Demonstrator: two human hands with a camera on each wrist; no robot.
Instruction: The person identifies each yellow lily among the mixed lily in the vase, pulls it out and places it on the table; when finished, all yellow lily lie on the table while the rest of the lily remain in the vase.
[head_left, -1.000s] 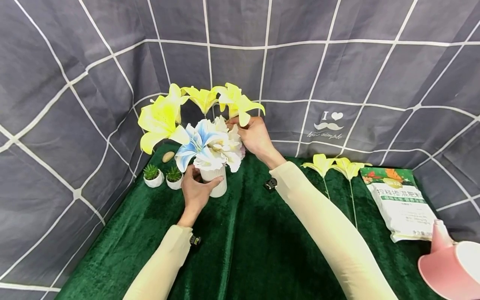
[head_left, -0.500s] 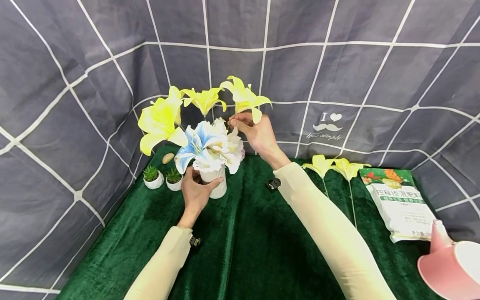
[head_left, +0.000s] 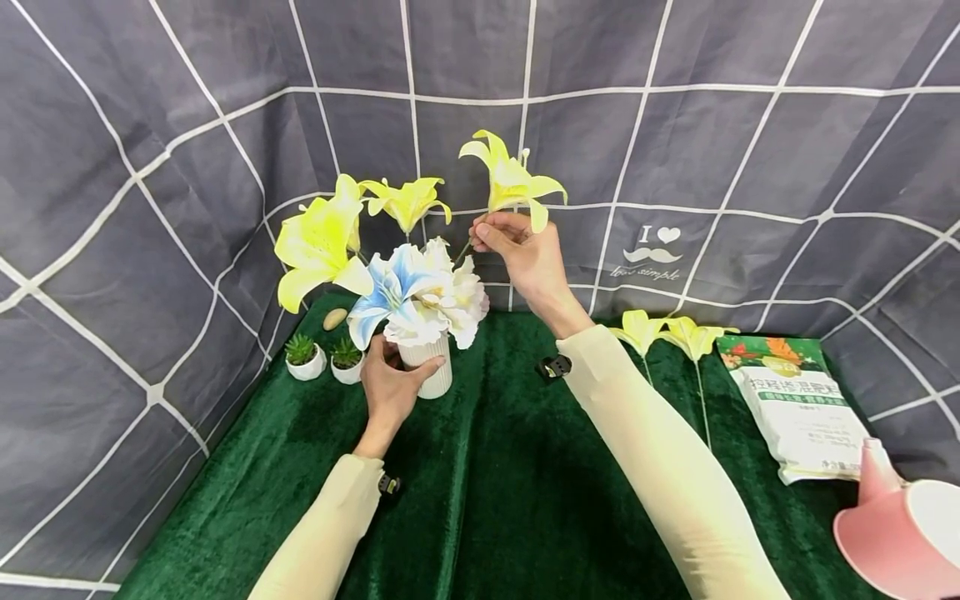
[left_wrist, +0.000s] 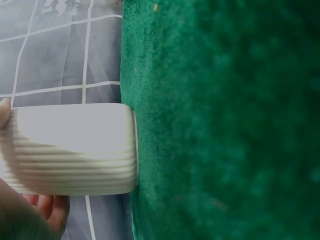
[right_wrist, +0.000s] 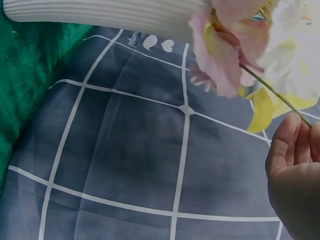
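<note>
A white ribbed vase (head_left: pixel 431 371) stands on the green cloth, and my left hand (head_left: pixel 392 390) grips its side. In the left wrist view, fingers curl round the vase (left_wrist: pixel 75 150). White and pale pink blooms (head_left: pixel 442 296), a blue-and-white lily (head_left: pixel 393 287) and yellow lilies (head_left: pixel 318 242) rise from its mouth. Above and to the right, my right hand (head_left: pixel 528 258) pinches the stem of a yellow lily (head_left: pixel 513 179). That stem (right_wrist: pixel 275 92) slants down among the blooms in the right wrist view; its lower end is hidden.
Two small potted succulents (head_left: pixel 305 357) and a tan egg-shaped stone (head_left: pixel 335 318) sit left of the vase. Two yellow lilies (head_left: pixel 693 337) lie to the right, beside a white and green bag (head_left: pixel 806 417) and a pink watering can (head_left: pixel 892 525). A grey checked curtain (head_left: pixel 585 158) hangs behind.
My right hand has moved up and to the right with the yellow lily, drawing more of its stem above the blooms. The left hand keeps its grip on the vase.
</note>
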